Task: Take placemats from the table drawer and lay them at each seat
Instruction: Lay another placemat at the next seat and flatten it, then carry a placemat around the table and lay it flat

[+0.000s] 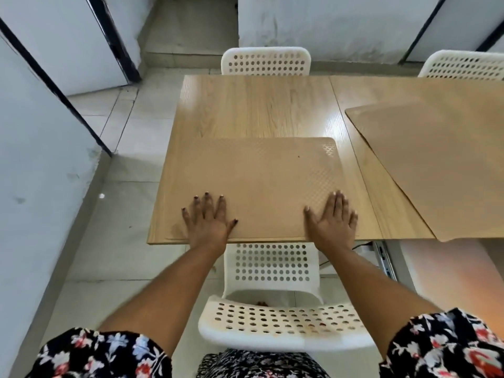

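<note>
A tan placemat point(253, 173) lies flat on the wooden table point(256, 105), at the seat nearest me, its near edge along the table's front edge. My left hand point(208, 221) rests palm down on the mat's near left part, fingers spread. My right hand point(331, 221) presses flat on its near right part. Neither hand grips anything. A second tan placemat point(436, 165) lies on the right part of the table, turned at an angle, its near corner hanging over the table's edge.
A white perforated chair point(275, 315) stands between me and the table. Another white chair point(266, 61) is tucked in at the far side, and a third point(463, 65) at the far right. A metal drawer rail point(384, 257) shows under the table's right part. Walls close in on the left.
</note>
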